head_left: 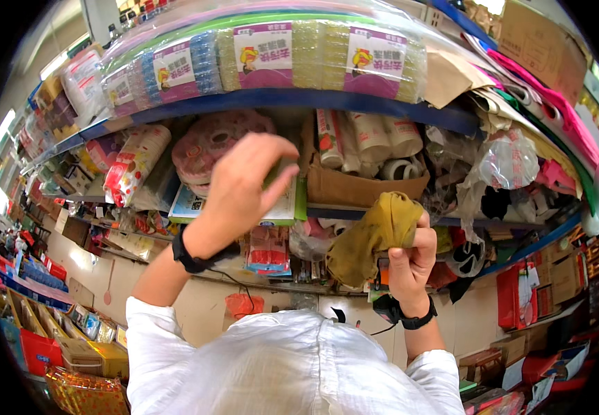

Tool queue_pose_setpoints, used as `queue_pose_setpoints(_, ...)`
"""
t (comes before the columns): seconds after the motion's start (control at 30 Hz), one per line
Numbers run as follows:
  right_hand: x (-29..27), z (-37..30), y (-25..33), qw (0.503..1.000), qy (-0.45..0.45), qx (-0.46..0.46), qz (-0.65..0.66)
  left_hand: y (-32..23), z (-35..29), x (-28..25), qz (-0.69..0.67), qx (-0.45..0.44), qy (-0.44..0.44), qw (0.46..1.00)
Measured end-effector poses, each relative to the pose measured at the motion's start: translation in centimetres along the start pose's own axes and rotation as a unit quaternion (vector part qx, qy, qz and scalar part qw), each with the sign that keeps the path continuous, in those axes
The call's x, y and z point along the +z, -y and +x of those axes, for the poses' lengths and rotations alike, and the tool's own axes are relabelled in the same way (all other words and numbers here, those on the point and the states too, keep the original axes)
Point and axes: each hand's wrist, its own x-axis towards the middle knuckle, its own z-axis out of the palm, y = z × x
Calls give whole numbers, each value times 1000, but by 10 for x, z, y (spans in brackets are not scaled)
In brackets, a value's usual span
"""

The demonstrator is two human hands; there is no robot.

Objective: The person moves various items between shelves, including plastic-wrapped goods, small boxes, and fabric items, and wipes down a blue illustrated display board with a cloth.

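My right hand (412,257) pinches a crumpled mustard-yellow cloth (365,242) between thumb and fingers, holding it in front of the lower shelf. The cloth bunches up above the hand and hangs down to its left. Raised at the shelf, my left hand (240,181) has its thumb and curved fingers apart, and I see nothing held in it. Behind that hand is a round pink patterned item (206,149), partly covered by it. A flat white and blue box with a green edge (291,207) lies beneath the hand.
Packs of yellow and blue scrubbing cloths (306,55) line the upper shelf above its blue edge (258,100). An open cardboard box (361,188) of white rolls stands between my hands. Plastic bags (510,162) crowd the right side. More stocked shelves and boxes (92,353) flank me.
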Motion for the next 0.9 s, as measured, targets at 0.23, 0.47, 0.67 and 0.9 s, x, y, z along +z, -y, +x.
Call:
queue_pose_setpoints(0.23,24,30,5,979,43,-91,-178,47,15,-12,247,22,-64,967)
queue_pose_setpoints(0.47,29,61,-11,933,103,-131,-318,56,26,-25,240,18,-53,969)
queue_pose_setpoints(0.67,68,102,-20,905,44,-207,-370,69,37,-44,166,64,-25,984)
queue_pose_setpoints(0.9,120,155,-57,880,69,-218,-416,75,35,-45,127,60,-29,990)
